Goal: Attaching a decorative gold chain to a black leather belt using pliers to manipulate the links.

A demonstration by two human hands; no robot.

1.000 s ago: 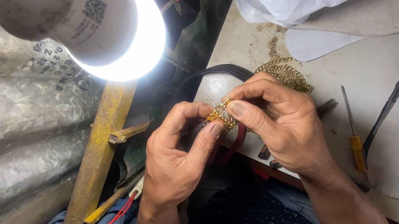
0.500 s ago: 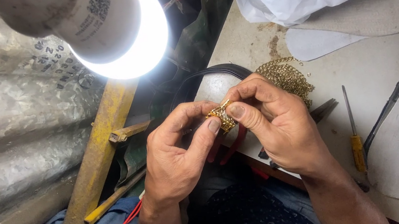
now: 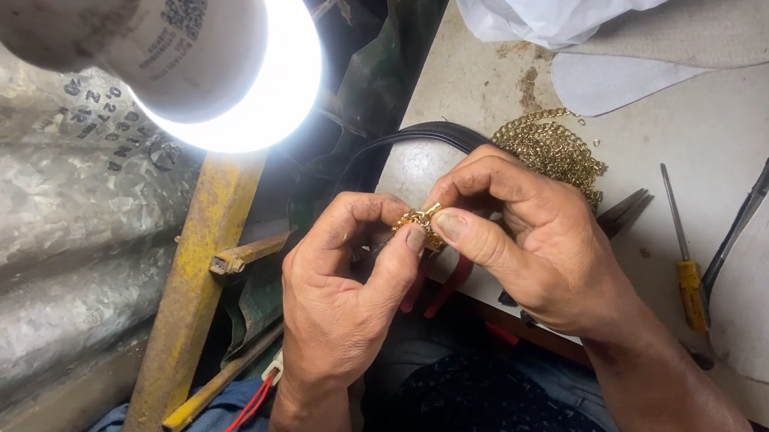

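Gold chain piece unchanged between fingers

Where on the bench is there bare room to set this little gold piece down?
Bare bench lies between the gold chain pile, the screwdriver and the pale insole. It is crowded by the pliers and both hands.

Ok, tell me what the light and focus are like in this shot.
Head view: the bare lamp at top blows out to pure white glare; both hands, left hand and right hand, and the gold chain piece are well lit and sharp; the space under the table falls into shadow.
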